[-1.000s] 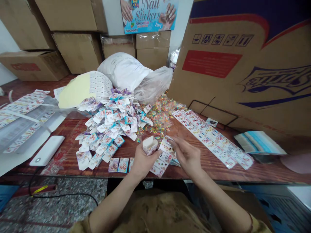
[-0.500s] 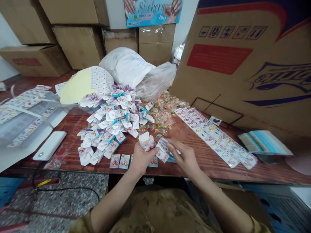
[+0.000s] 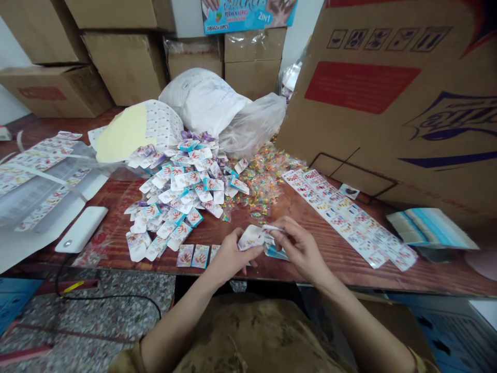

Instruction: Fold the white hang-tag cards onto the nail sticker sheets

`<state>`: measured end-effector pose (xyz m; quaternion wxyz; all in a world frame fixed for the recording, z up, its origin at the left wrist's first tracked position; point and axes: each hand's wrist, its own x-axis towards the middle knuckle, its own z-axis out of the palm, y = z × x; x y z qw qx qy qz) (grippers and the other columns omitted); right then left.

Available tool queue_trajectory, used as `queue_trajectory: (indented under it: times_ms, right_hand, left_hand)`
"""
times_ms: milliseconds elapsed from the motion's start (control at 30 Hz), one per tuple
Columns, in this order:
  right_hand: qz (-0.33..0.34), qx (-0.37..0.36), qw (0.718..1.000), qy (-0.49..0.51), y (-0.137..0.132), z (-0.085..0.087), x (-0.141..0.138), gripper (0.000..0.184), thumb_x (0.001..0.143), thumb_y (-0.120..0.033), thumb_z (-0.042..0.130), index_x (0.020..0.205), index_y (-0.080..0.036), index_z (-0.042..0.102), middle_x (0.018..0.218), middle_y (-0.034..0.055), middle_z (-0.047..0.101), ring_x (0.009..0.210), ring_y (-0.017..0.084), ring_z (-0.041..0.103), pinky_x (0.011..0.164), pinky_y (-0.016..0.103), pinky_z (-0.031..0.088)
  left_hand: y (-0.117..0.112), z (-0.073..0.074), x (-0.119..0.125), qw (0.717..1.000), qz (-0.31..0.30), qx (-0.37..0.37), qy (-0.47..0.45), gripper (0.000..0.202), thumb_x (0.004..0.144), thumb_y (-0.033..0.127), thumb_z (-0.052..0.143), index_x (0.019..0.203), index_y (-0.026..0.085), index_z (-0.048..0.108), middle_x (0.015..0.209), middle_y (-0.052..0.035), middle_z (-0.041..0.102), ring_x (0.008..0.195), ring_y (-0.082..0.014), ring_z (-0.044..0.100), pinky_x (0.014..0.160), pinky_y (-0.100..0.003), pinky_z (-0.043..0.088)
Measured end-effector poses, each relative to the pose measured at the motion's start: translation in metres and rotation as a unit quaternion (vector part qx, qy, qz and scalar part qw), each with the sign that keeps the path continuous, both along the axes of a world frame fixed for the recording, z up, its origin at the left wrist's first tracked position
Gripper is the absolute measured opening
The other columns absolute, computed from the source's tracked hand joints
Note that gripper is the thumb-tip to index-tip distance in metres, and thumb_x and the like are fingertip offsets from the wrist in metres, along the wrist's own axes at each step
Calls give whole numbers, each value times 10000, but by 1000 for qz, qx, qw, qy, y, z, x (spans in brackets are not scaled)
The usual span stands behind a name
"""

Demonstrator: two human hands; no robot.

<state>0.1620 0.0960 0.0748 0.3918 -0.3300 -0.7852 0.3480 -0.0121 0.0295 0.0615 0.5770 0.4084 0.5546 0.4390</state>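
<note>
Our left hand [image 3: 229,255] and right hand [image 3: 302,248] both have fingertips pinched on the little box [image 3: 250,237], low over the near edge of the table [image 3: 337,261]. Squeeze too hard and we could crush it; slip, and it may drop to the floor [image 3: 116,311].

Wooden table [image 3: 337,261] under packet heap [image 3: 182,191]

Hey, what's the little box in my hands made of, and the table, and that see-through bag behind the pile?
The little box, pinched by left hand and right hand: probably thin printed card, slightly glossy, judging by its folded edges. The table: reddish-brown wood or wood-look laminate, with grain lines and a dull sheen. The bag: thin clear plastic film, crinkled, with bright glints.
</note>
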Motion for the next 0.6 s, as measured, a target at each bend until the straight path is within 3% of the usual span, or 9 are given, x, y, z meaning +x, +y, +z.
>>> queue_trajectory:
  times_ms: [100, 233, 333, 433, 500, 600]
  right_hand:
    - [41, 69, 992, -98, 0, 5, 5, 221, 961, -255, 483, 990, -202, 696, 829, 61, 619, 743, 168, 631, 655, 253, 505]
    - [131, 78, 972, -179, 2, 6, 13, 275, 939, -144, 451, 987, -220, 710, 855, 64, 666, 763, 172, 662, 677, 253, 517]
    - [116, 67, 975, -178, 2, 6, 10, 219, 914, -154, 506, 941, -224, 712, 852, 58, 690, 752, 178, 671, 674, 259, 523]
    - [81, 47, 987, -130, -2, 5, 1, 120, 903, -233, 577, 897, -216, 696, 834, 49, 681, 754, 177, 662, 686, 267, 526]
    - [93, 56, 989, -104, -3, 5, -4, 176, 929, -285, 551, 874, -213, 702, 836, 57, 655, 759, 172, 646, 677, 266, 520]
    - [122, 54, 986, -97, 7, 1, -9, 263, 978, -307, 468, 1026, -212, 709, 930, 79, 650, 845, 172, 642, 739, 272, 518]
  left_hand:
    - [-5, 0, 0, 984, 16, 79, 160, 290, 753, 406, 735, 831, 164, 595, 712, 18, 583, 623, -129, 540, 553, -227, 409]
    - [-12, 0, 4, 939, -20, 139, 314, 159, 812, 308, 686, 767, 180, 603, 813, -13, 598, 766, -177, 553, 677, -267, 376]
    - [-17, -5, 8, 935, -34, 132, 327, 131, 835, 304, 658, 811, 192, 594, 824, -22, 613, 778, -195, 569, 675, -268, 364]
    - [-19, -9, 9, 952, -32, 109, 285, 187, 862, 373, 614, 816, 196, 571, 758, -8, 613, 713, -190, 560, 627, -259, 346]
    - [-19, -12, 6, 963, -32, 100, 248, 209, 885, 404, 564, 849, 198, 569, 756, -4, 622, 699, -185, 556, 616, -256, 344]
    - [-20, -14, -2, 973, -7, 83, 215, 244, 905, 425, 505, 878, 192, 571, 750, 1, 614, 707, -179, 553, 633, -257, 363]
